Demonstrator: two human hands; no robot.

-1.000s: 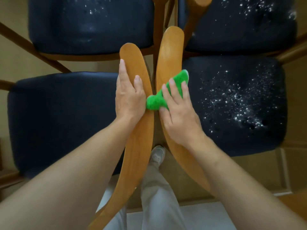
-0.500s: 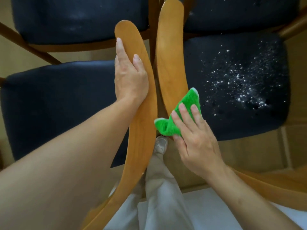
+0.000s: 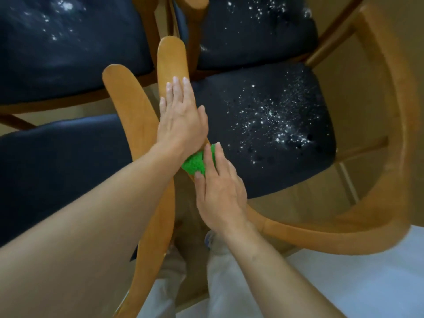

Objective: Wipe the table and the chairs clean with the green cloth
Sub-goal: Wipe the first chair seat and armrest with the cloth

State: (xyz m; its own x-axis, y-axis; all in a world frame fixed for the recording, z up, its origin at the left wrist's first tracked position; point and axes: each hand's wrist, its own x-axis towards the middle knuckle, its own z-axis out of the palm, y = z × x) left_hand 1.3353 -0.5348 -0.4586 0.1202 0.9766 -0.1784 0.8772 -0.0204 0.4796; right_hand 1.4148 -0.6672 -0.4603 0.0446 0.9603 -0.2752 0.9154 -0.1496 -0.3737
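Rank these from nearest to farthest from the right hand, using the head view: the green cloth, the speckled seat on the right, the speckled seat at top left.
1. The green cloth: under the fingertips of the right hand, touching.
2. The speckled seat on the right: just right of that hand.
3. The speckled seat at top left: far corner, beyond the left hand.

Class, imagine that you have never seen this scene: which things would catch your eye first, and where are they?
The bright green cloth stands out at the centre, pressed by the right hand against a curved wooden chair back, with the left hand flat on that back just above it. To the right, white specks are scattered over the dark seat cushion.
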